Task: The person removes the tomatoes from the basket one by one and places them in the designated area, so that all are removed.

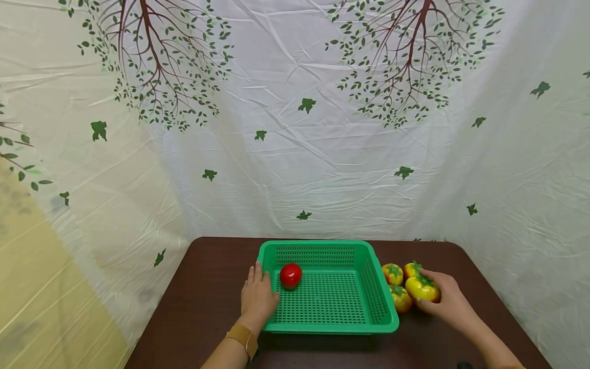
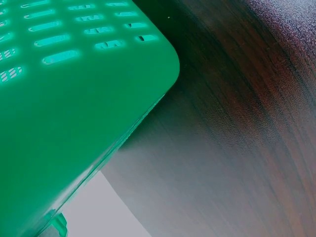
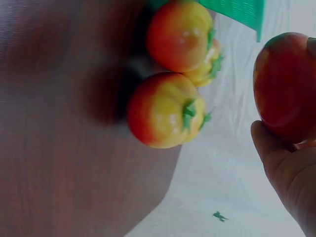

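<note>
On the dark table stands a green plastic basket (image 1: 318, 328), with one glossy red round fruit (image 1: 291, 275) inside near its left wall. My left hand (image 1: 259, 298) rests on the basket's left rim, fingers extended along it; the left wrist view shows the basket's outer corner (image 2: 98, 108) but not the hand. Beyond the right side, my right hand (image 1: 444, 297) grips a yellow-red tomato (image 3: 286, 89) between thumb and fingers, held above the table. Beside it, close to the basket, lie a few more tomatoes (image 1: 393, 274) with green leafy tops, including a ribbed one (image 3: 160, 111).
The brown tabletop (image 1: 207, 287) extends around the basket. A white cloth (image 1: 295, 179) printed with branches and leaves hangs behind the table and down both sides.
</note>
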Available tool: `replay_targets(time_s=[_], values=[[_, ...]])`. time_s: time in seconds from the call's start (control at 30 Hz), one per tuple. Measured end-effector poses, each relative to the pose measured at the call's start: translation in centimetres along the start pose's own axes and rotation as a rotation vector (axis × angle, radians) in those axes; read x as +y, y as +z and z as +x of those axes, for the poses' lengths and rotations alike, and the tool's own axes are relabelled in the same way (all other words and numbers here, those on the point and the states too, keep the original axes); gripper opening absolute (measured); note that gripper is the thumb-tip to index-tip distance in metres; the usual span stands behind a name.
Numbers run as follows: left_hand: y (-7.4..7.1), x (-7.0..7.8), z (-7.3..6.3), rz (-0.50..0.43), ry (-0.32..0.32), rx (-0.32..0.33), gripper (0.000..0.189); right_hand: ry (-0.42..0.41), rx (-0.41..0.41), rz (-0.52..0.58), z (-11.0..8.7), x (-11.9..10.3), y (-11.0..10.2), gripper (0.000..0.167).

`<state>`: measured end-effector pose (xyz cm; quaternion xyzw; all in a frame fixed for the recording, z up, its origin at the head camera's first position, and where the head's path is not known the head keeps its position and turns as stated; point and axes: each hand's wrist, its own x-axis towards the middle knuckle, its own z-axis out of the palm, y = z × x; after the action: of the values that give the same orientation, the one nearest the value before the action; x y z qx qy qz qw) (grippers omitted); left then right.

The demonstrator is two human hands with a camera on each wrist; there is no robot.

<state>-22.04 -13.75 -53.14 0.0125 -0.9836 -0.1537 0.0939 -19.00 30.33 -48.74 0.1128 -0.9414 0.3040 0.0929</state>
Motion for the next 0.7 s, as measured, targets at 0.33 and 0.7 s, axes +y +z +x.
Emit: replay_targets(time_s=[0.33,0.7], values=[[-0.2,0.1,0.0,0.006,-0.006,0.004,0.060,0.046,-0.022,-0.029,-0.9,1.7,1.7,0.067],[-0.3,0.3,0.0,0.005,-0.004,0.009,0.060,0.068,-0.045,-0.042,-1.5,2.6,3.3,0.059]])
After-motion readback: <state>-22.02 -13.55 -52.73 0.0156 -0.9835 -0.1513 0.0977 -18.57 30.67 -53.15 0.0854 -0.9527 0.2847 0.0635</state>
